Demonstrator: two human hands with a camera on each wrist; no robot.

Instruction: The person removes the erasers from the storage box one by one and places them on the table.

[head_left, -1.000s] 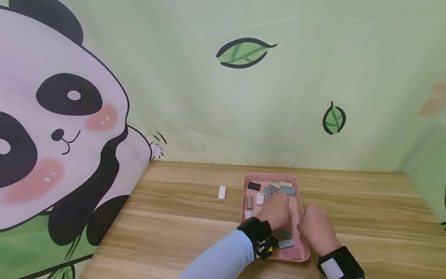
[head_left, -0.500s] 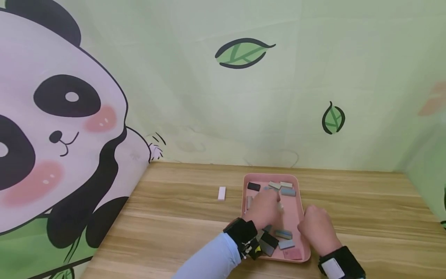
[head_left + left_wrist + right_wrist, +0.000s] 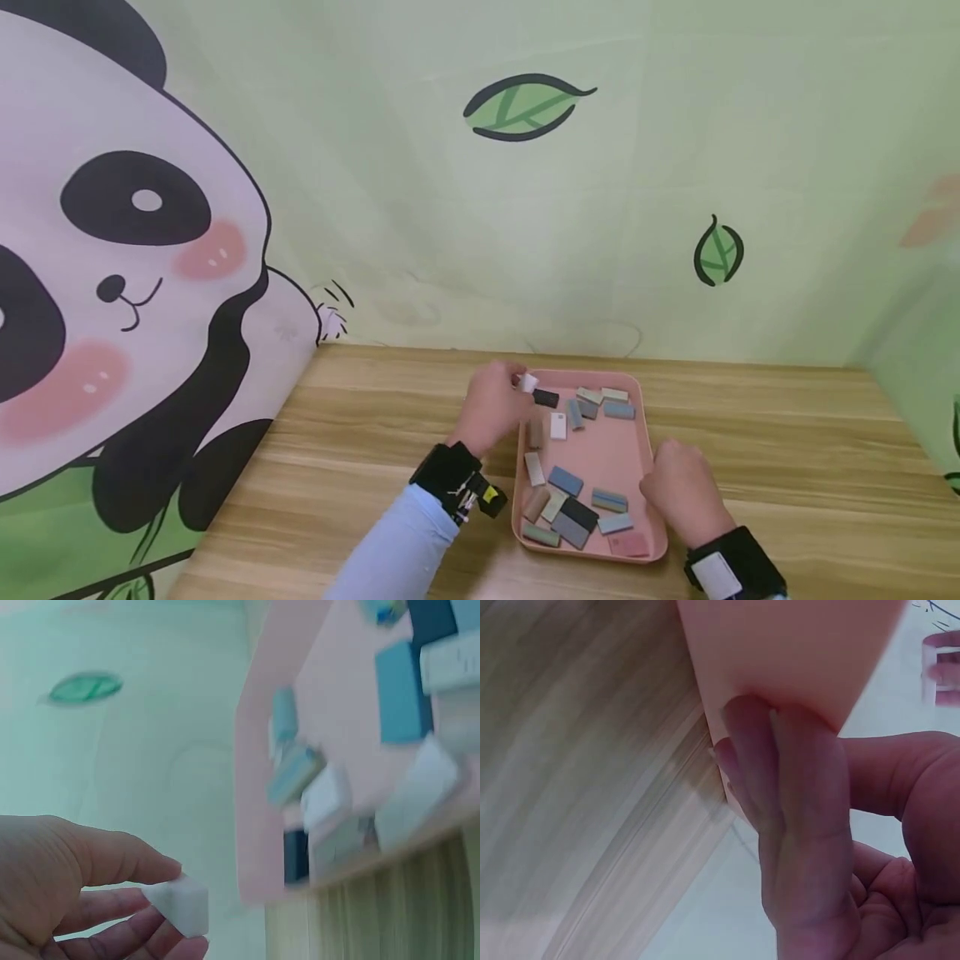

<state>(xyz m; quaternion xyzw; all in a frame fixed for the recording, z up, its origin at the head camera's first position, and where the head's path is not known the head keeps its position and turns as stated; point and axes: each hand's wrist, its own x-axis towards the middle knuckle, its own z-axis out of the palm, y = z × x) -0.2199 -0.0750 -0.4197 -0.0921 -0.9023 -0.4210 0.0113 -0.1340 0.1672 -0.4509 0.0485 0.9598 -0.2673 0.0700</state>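
Note:
My left hand point(image 3: 491, 408) pinches a small white eraser point(image 3: 528, 383) between thumb and fingers, just above the back left corner of a pink tray point(image 3: 626, 467). In the left wrist view the white eraser point(image 3: 184, 906) stands out at the fingertips, apart from the tray. With curled fingers, my right hand point(image 3: 686, 492) holds the tray's right edge; in the right wrist view its fingers point(image 3: 810, 825) press against the pink wall. Inside the tray lie several erasers, among them a black eraser point(image 3: 546, 398), a blue eraser point(image 3: 566, 481) and a pink eraser point(image 3: 628, 544).
The tray stands on a wood-grain table point(image 3: 360, 467). A cloth backdrop point(image 3: 637, 208) printed with a panda and leaves rises behind the table's back edge. Erasers crowd the tray's front left part and line its back edge.
My left hand has moved from inside the tray to its back left corner, now with a white eraser in its fingers. The white eraser on the table is hidden now. The right hand stays put.

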